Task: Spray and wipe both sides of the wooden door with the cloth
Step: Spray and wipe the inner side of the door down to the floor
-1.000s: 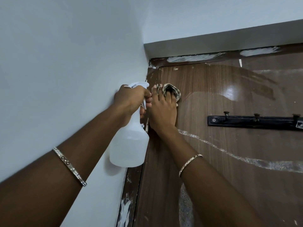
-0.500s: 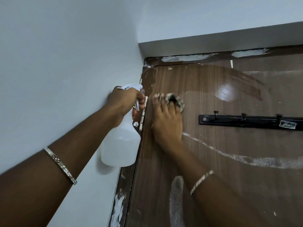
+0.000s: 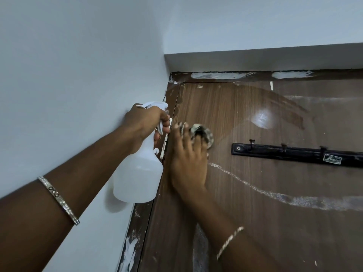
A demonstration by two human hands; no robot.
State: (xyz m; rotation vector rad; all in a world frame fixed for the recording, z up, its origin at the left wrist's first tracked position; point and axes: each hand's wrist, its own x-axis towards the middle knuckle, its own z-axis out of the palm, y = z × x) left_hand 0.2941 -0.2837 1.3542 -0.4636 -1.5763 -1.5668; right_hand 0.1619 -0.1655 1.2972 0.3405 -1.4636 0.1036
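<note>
A pale wall (image 3: pixel 68 75) fills your left side and meets the dark, paint-smeared door frame (image 3: pixel 137 232) in the corner. Your left hand (image 3: pixel 146 121) curls around the neck of the white spray bottle (image 3: pixel 137 173), one finger on the trigger, holding it up against the wall beside the hinge (image 3: pixel 167 138). Just right of it, your right hand (image 3: pixel 188 165) lies with fingers nearly straight, pressing the bunched cloth (image 3: pixel 204 132) flat against the wooden door (image 3: pixel 255 222) near its upper hinge edge. The door's surface shows a damp sheen (one bright glare spot) and a white streak (image 3: pixel 275 195). A black hook rail (image 3: pixel 294 156) sits right of the cloth.
</note>
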